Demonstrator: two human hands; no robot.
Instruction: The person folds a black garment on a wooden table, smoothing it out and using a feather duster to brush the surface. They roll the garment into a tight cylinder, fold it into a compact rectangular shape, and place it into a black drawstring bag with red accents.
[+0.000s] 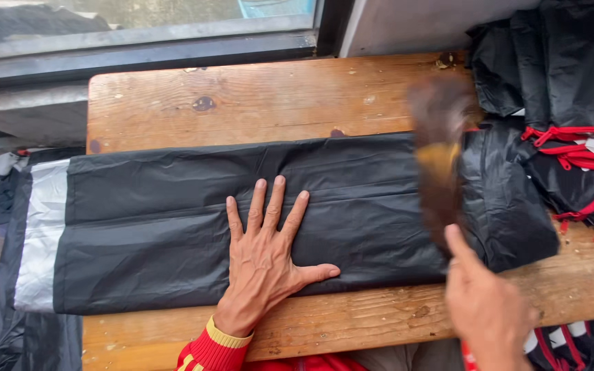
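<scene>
A long black plastic garment point(173, 213), folded flat with a grey-white band at its left end, lies across a wooden table point(256, 96). My left hand point(266, 257) presses flat on its middle, fingers spread, holding nothing. My right hand point(486, 306) is at the lower right, fingers closed around the handle of a brown brush-like tool point(441, 158), which is blurred by motion above the garment's right end.
A pile of folded black garments with red trim point(572, 117) sits at the table's right end. More black and grey fabric point(1, 199) hangs off the left side. A window frame point(146, 48) runs behind the table.
</scene>
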